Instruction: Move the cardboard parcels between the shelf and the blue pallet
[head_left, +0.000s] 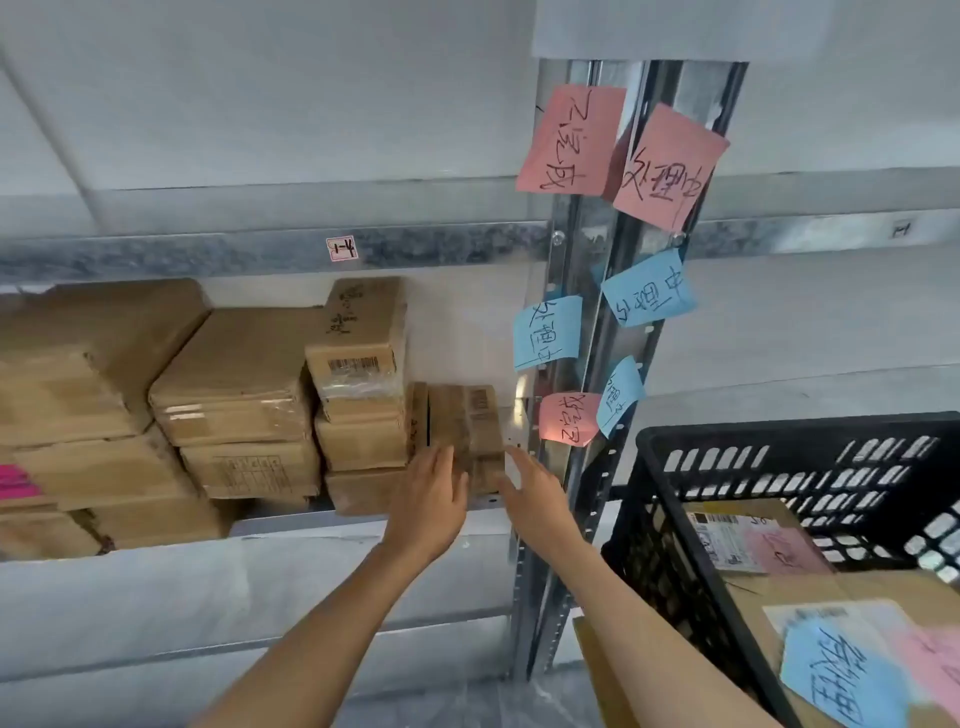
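A: Where is the upright parcel (466, 423) right now?

B: It stands on end on the shelf (311, 521), at the right end of the row, just beside the stacked parcels (244, 374) and near the metal post (597, 234).

A: And the hands?

B: The left hand (428, 501) is at its lower left side and the right hand (535, 499) at its lower right corner, so the parcel sits between them. Both sets of fingers (440, 462) are stretched out fairly straight and spread, not curled round anything (motion blur hides whether they actually touch the cardboard).

A: Anything else close by?

B: Pink and blue paper notes (649, 288) with handwriting hang on the post. To the right, a black crate (675, 467) holds more labelled parcels (753, 540), and the right forearm passes in front of its near corner.
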